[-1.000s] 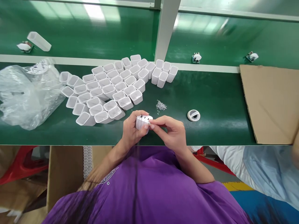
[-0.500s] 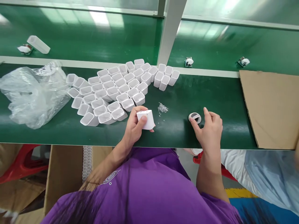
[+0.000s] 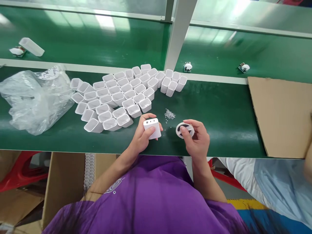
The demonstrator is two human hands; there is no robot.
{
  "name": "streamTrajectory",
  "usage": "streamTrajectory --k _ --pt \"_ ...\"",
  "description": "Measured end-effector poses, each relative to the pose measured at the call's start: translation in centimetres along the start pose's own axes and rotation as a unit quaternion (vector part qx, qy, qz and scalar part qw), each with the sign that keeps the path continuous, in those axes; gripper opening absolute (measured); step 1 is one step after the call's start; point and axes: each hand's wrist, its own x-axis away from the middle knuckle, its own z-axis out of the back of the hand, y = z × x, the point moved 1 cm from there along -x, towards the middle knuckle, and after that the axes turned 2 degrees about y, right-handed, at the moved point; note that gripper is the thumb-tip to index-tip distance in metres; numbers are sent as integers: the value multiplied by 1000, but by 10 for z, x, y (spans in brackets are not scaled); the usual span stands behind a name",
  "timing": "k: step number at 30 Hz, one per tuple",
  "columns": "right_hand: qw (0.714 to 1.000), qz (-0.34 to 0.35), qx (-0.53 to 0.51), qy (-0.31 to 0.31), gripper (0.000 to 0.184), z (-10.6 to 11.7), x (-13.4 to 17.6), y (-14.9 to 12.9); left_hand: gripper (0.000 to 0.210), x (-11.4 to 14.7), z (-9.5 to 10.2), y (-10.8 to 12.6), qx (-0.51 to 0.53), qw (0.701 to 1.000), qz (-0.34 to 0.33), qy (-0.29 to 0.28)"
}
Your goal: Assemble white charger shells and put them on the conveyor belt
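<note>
My left hand (image 3: 142,136) is closed around a small white plastic case (image 3: 154,131) with port openings along its top edge. In my right hand (image 3: 198,139) is a round white roll (image 3: 178,130), probably tape, with a dark middle, gripped between thumb and fingers above the green table. The two held things are close together, with a gap between them. Just beyond them lies a small pile of tiny clear pieces (image 3: 169,114). Many open white plastic sleeves (image 3: 118,97) stand in a cluster to the left of the pile.
A clear plastic bag (image 3: 36,100) lies at the left. Flat cardboard (image 3: 280,113) covers the table's right end. Behind a pale rail sit small circuit parts (image 3: 187,67) and a lying white sleeve (image 3: 32,46). A grey post (image 3: 180,35) rises behind. Another person's light-blue clothing (image 3: 280,185) shows at right.
My right hand has taken hold of the roll and brought it left, close to my left hand. The left hand has tilted the white case, so its port edge now shows.
</note>
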Motion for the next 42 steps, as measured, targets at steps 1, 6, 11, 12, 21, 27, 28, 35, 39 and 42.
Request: streamTrajectory --k 1,6,11,12,21,27,28,35,39,42 --pt "999 34 -5 13 11 -8 0 -8 36 1 1 -1 -13 1000 -5 -2" --pt "985 164 26 44 1 -36 -8 -29 35 6 8 -7 -129 991 -13 18" --pt "983 177 44 25 2 -43 -10 -26 34 6 11 -5 -228 971 -60 44" --pt "984 173 42 18 4 -43 -10 -25 33 6 10 -4 -241 967 -71 46" --pt "980 198 -10 2 9 -45 -8 -22 24 8 2 -4 -341 916 -204 58" --pt "971 240 21 9 11 -42 -4 -19 23 10 -1 -3 -365 897 -245 42" --pt "969 245 21 7 11 -41 -4 -19 23 10 -1 -3 -371 896 -240 41" --pt "965 259 33 -33 11 -34 -6 -18 27 15 0 -9 -420 877 -227 49" --pt "960 270 59 -49 12 -33 -6 -17 26 14 -2 -9 -454 852 -251 69" --pt "964 254 51 -52 11 -33 -8 -17 31 13 -3 -9 -440 871 -199 88"
